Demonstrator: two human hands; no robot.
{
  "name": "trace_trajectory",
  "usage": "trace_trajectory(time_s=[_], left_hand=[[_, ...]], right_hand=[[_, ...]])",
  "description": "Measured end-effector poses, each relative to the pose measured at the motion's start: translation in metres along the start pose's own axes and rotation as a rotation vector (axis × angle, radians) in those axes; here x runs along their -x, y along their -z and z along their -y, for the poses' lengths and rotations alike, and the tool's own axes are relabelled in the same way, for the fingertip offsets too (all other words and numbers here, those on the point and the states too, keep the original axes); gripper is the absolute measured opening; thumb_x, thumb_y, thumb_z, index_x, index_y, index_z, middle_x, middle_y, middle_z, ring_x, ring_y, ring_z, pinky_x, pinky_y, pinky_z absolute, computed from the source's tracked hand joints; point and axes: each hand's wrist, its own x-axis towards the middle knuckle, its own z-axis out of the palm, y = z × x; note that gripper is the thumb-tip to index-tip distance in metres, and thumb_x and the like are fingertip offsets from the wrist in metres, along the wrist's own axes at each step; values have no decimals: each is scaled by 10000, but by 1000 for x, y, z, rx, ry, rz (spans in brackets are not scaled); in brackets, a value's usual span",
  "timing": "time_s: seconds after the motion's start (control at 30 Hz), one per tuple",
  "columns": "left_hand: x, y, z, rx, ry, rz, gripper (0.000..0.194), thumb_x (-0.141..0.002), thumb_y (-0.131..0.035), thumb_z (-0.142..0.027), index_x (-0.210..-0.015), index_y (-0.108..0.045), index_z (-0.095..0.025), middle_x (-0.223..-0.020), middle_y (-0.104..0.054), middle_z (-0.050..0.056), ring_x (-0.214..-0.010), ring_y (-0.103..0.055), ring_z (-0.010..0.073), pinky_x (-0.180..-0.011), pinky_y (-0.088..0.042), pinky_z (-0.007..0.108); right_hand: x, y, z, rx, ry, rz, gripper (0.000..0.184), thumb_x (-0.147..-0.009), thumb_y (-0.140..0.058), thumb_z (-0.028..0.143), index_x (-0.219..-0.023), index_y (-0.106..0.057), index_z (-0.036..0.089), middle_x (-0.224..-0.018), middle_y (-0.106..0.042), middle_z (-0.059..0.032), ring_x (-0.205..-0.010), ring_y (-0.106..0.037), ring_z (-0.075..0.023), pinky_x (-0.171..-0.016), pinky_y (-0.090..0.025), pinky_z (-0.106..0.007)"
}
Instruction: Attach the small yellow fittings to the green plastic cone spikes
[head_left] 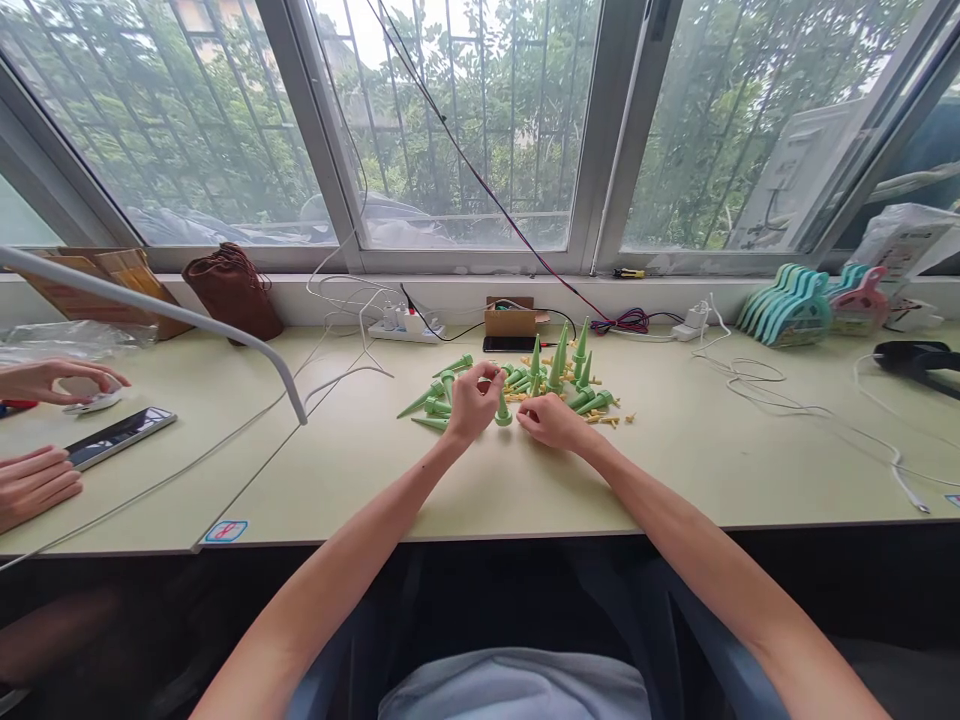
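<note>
My left hand [474,402] pinches a green plastic spike [503,413] near its narrow end, the wide collar pointing down just above the table. Close on the right, my right hand [553,420] rests low on the table with its fingers curled together. Whatever those fingers hold, if anything, is hidden. Several green spikes [430,400] lie in a loose pile left of and behind my left hand. Behind my right hand, a few more green spikes [562,358] stand upright on their collars. Small yellow plastic pieces [604,419] are scattered among and beside them.
On the left, another person's hands [56,385] are near a phone [120,437]. A white curved bar [247,345] crosses there. A small cardboard box [510,317] and a dark phone [511,344] sit behind the pile. White cables [810,405] and teal hangers [784,308] lie right.
</note>
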Motion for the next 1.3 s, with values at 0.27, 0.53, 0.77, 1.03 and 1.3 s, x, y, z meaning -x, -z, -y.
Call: trace_trajectory(time_s=[0.27,0.53,0.77,1.03,1.3], left_hand=[[3,-2,-2,-38,8,95,210,-866,-559,-368,-764,-574,-185,-534,-517,-41,-436,-519,92,-439,-388,207],[5,-4,6,-6,31,246,180,-836,-568,-338,-758,-553,-176,-727,-587,6,-490,-571,100,-415,-446,217],[2,-2,8,-97,26,287,190,-837,-556,-327,-723,-546,-175,-731,-599,9,-509,-553,105,-452,-442,238],[-1,5,2,-376,-171,283,185,-772,-668,-361,-816,-631,-186,-770,-636,9,-655,-549,131,-652,-443,267],[-3,6,0,-394,-40,141,351,-969,-332,-305,-808,-621,-190,-732,-656,35,-678,-580,162,-672,-429,279]], right_hand=[[-1,1,0,66,-67,5,242,-875,-511,189,-703,-675,147,-642,-638,-40,-584,-493,-120,-593,-326,-231],[-1,1,0,65,-83,-7,228,-886,-501,202,-750,-677,153,-620,-614,-27,-568,-474,-116,-567,-307,-225],[-1,2,0,20,-92,4,195,-880,-531,207,-784,-690,150,-605,-606,-16,-550,-464,-110,-564,-312,-221],[-1,2,0,32,-65,3,191,-881,-517,188,-858,-703,153,-621,-611,-8,-572,-477,-113,-576,-314,-221],[-1,2,2,6,-96,6,184,-883,-542,222,-865,-708,145,-671,-663,-35,-595,-538,-124,-584,-349,-219]])
